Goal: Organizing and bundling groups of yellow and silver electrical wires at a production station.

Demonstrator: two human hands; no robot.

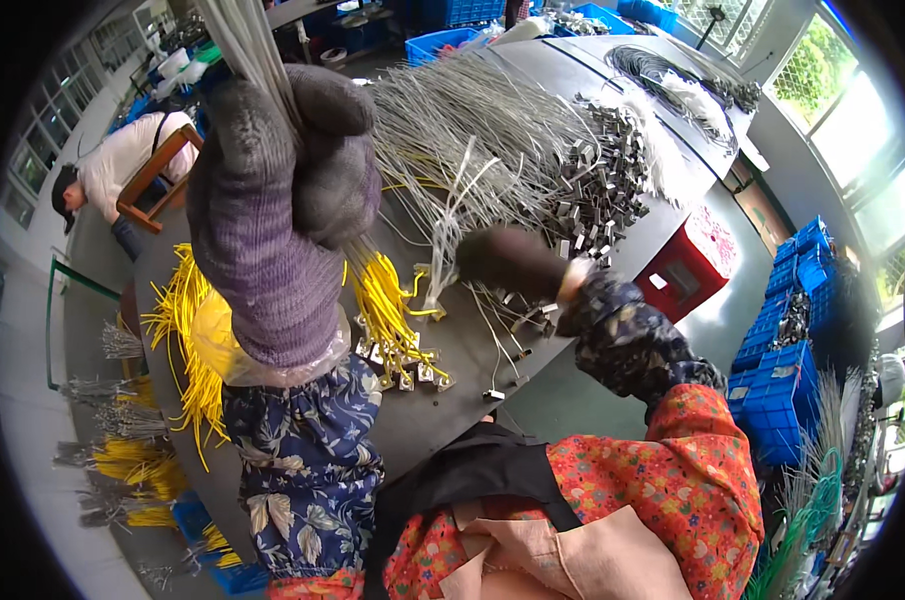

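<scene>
My left hand (283, 200), in a grey-purple knit glove, is closed and raised over the left side of the table. Its fingers wrap round a bundle of thin pale wire cables (241, 40) that runs up out of view. Below the hand hang yellow-sleeved strands (381, 295) with small metal end pieces; they seem to belong to the same bundle. My right hand (513, 262), in a dark glove, is at the near edge of the loose cable pile (473, 110), beside some white strands (453, 205). Motion blurs its fingers.
Dark metal end pieces (603, 180) heap at the pile's right. Yellow strands (188, 340) drape over the table's left edge. A red bin (685, 265) stands at the right, with blue crates (778, 390) beyond. Coiled cables (663, 72) lie far right. A person (123, 165) bends over at the left.
</scene>
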